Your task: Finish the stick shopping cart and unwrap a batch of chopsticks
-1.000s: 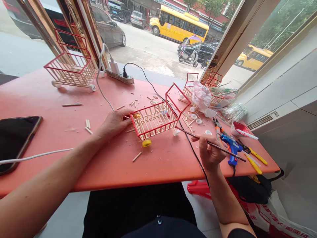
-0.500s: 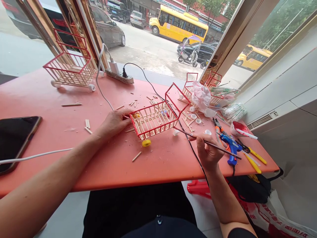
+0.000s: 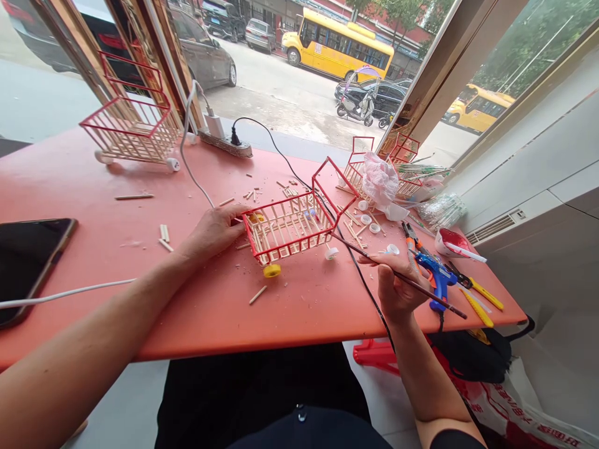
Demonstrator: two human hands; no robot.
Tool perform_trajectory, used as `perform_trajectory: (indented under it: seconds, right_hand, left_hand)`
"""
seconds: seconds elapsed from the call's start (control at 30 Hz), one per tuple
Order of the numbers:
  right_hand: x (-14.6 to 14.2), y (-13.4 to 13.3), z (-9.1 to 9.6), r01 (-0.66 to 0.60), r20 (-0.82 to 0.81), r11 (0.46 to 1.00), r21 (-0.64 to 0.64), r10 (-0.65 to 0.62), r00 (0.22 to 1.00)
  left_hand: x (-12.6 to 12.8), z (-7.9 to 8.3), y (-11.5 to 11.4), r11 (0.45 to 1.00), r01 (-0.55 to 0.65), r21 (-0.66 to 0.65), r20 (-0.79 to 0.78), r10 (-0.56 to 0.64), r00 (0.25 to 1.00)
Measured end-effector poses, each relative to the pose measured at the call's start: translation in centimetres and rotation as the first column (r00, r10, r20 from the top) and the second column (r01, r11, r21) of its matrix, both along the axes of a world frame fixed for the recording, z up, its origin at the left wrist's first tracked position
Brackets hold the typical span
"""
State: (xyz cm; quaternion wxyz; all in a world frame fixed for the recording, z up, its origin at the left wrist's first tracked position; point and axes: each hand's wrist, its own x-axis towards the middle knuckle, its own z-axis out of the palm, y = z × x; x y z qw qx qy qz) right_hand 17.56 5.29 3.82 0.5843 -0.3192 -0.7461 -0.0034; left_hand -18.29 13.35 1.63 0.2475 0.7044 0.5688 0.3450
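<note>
A miniature shopping cart (image 3: 296,244) made of thin wooden sticks, with red-painted rims and handle, stands on the table in front of me. Its wheels look like bottle caps: a yellow wheel (image 3: 271,270) at the near left and a white wheel (image 3: 331,253) at the near right. My left hand (image 3: 218,232) grips the cart's left end, fingers partly hidden behind it. Between the fingers and thumb of my right hand (image 3: 400,287) is a slim paintbrush (image 3: 440,300), its tip touching or very close to the cart's near right corner.
Another cart (image 3: 126,130) stands at the back left, near a power strip (image 3: 229,144). Loose sticks and white caps litter the table. At right lie a blue glue gun (image 3: 437,274), pliers (image 3: 412,240) and a cup of red paint (image 3: 452,242). A phone (image 3: 32,262) is far left.
The cart has shifted slightly left and turned a little, showing more of its near right wheel. My right hand and the paintbrush have moved slightly right and down.
</note>
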Motion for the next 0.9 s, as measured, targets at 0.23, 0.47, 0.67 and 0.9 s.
perform_trajectory:
  seconds: [0.23, 0.47, 0.67, 0.9]
  right_hand:
    - [-0.2, 0.2, 0.6, 0.080, 0.103, 0.996, 0.035, -0.084, 0.991]
    - [-0.1, 0.1, 0.3, 0.037, 0.058, 0.999, 0.008, -0.037, 0.998]
    - [0.2, 0.2, 0.6, 0.060, 0.071, 0.992, 0.107, -0.067, 0.995]
    - [-0.1, 0.2, 1.3, 0.054, 0.271, 0.990, 0.128, -0.087, 0.959]
  left_hand:
    - [0.3, 0.5, -0.2, 1.000, 0.005, 0.003, -0.006, -0.005, 1.000]
    - [0.2, 0.4, -0.2, 1.000, -0.002, 0.002, 0.001, 0.002, 1.000]
    - [0.0, 0.0, 0.0, 1.000, 0.004, 0.011, -0.029, -0.004, 1.000]
    - [-0.1, -0.2, 0.1, 1.000, -0.005, 0.018, -0.016, 0.005, 1.000]
